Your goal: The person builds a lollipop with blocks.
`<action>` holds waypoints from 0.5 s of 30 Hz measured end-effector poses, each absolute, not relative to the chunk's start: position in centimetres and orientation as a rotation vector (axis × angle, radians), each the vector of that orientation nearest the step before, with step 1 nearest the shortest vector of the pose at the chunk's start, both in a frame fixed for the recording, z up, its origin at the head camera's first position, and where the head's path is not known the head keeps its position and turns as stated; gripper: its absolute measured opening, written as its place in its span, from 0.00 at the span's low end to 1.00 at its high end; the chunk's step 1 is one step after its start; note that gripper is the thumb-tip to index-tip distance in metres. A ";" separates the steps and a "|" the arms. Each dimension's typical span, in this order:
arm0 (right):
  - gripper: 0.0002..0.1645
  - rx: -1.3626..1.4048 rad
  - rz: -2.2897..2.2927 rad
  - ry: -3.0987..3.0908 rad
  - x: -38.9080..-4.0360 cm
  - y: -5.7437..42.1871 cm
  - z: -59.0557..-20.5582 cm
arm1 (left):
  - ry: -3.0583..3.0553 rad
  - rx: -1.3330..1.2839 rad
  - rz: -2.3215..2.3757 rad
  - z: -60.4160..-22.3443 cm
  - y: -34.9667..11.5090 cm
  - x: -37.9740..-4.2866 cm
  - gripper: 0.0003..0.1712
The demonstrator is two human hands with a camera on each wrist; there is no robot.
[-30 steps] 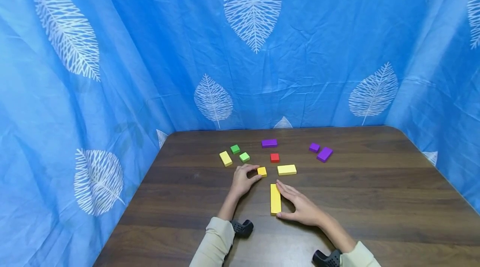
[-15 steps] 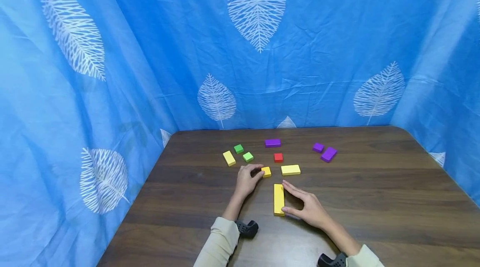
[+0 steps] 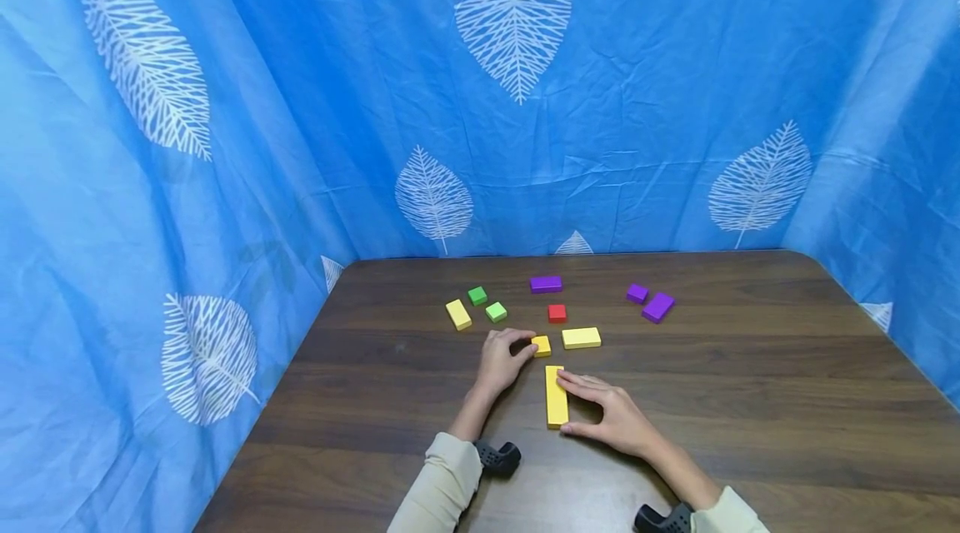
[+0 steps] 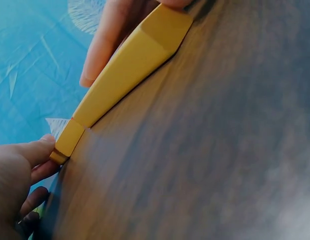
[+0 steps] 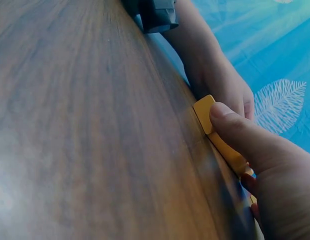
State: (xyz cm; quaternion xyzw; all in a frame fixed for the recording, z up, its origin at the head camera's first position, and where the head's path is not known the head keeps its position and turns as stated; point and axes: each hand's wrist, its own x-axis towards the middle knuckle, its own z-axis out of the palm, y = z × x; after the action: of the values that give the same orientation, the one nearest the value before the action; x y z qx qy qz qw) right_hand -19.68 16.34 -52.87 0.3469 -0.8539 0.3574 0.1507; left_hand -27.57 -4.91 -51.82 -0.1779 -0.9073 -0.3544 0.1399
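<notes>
In the head view my left hand (image 3: 501, 362) pinches a small orange-yellow block (image 3: 542, 346) between thumb and fingers, low over the table. In the left wrist view this small block (image 4: 70, 138) lines up with the far end of a long yellow block (image 4: 130, 62), their ends right at each other. My right hand (image 3: 611, 416) holds the long yellow block (image 3: 556, 400) from its right side. Its thumb (image 5: 232, 120) is at the near end and its fingers are by the far end. The long block lies lengthwise, pointing away from me.
Beyond the hands lie a pale yellow block (image 3: 581, 338), a red block (image 3: 557, 314) and a purple block (image 3: 546, 285). Two green blocks (image 3: 496, 312) and another pale yellow block (image 3: 458, 315) are at left. Two purple blocks (image 3: 658, 308) sit at right on the wooden table (image 3: 750, 400).
My left hand has slid the small orange-yellow block right, toward the far end of the long block. My right fingers have shifted left onto the long block's far end.
</notes>
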 end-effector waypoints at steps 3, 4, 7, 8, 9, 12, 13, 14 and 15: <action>0.39 1.001 1.020 -2.466 -19.7 16.3 -52.8 | -2.624 -0.549 -1.010 -51.8 -4.8 -27.4 0.14; 0.39 1.001 1.017 -2.469 -19.7 16.3 -52.8 | -2.630 -0.559 -1.003 -51.8 -4.8 -27.4 0.14; 0.39 1.004 1.017 -2.472 -19.7 16.3 -52.8 | -2.637 -0.590 -0.984 -51.7 -4.7 -27.3 0.14; 0.39 1.004 1.014 -2.473 -19.7 16.3 -52.8 | -2.638 -0.600 -0.982 -51.7 -4.6 -27.2 0.14; 0.38 1.003 1.012 -2.475 -19.7 16.3 -52.8 | -2.639 -0.613 -0.977 -51.7 -4.6 -27.2 0.14; 0.38 1.000 1.005 -2.487 -19.7 16.3 -52.7 | -2.646 -0.652 -0.975 -51.6 -4.6 -27.1 0.14; 0.38 0.998 1.005 -2.492 -19.7 16.3 -52.7 | -2.650 -0.666 -0.977 -51.6 -4.6 -27.1 0.14; 0.38 0.996 1.006 -2.496 -19.7 16.2 -52.7 | -2.655 -0.678 -0.980 -51.6 -4.6 -27.2 0.14; 0.38 0.995 1.008 -2.498 -19.7 16.2 -52.6 | -2.657 -0.688 -0.981 -51.6 -4.6 -27.2 0.14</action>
State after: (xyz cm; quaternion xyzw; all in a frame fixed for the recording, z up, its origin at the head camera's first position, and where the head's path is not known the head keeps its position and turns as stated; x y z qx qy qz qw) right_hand -19.74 16.23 -52.64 0.3435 -0.8619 0.3478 0.1348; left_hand -27.21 -4.65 -51.63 -0.2345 -0.9057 -0.3345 0.1130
